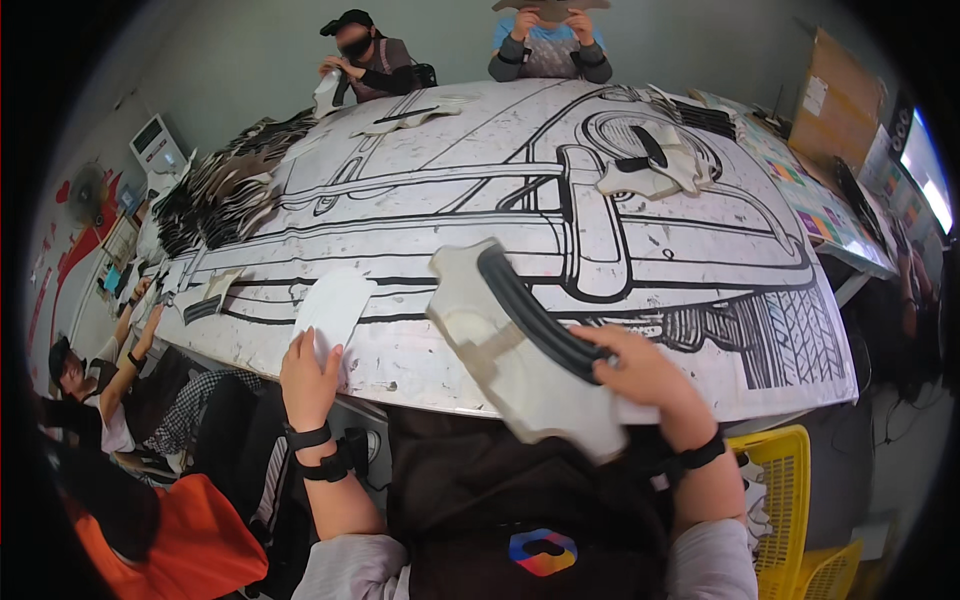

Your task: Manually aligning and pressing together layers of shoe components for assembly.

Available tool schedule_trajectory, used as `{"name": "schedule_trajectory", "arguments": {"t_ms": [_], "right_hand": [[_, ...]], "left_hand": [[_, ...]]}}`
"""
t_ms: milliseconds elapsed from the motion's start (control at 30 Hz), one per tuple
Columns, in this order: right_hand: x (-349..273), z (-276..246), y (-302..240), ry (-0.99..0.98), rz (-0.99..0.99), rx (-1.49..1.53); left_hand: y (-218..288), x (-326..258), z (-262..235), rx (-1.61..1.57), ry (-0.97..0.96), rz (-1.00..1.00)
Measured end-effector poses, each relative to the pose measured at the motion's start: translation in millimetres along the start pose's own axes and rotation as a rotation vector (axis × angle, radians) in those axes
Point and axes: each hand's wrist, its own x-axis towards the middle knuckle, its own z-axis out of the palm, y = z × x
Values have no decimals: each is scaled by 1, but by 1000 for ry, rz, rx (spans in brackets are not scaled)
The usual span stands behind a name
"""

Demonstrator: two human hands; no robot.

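My right hand (645,378) grips a cream, flat shaped piece (500,355) with a black ribbed strip (535,315) running along it, held tilted over the near table edge. My left hand (308,378) holds the lower end of a white oval sheet (333,307) that rests on the table at the near left. Both wrists wear black straps. The table (480,200) is covered by a large white sheet with bold black line drawing.
Stacks of dark and cream cut pieces (225,195) lie at the far left, more pieces (655,165) at the far right. Two people sit across the table, another person (95,385) at the left. A yellow basket (785,500) stands by my right side, orange fabric (190,540) by my left.
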Motion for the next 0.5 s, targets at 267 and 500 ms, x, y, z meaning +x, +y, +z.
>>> {"name": "schedule_trajectory", "arguments": {"t_ms": [267, 500], "right_hand": [[13, -69, 22, -54, 312, -250], [14, -52, 51, 19, -59, -306]], "left_hand": [[-12, 4, 9, -76, 43, 67], [-24, 11, 16, -374, 62, -115]]}}
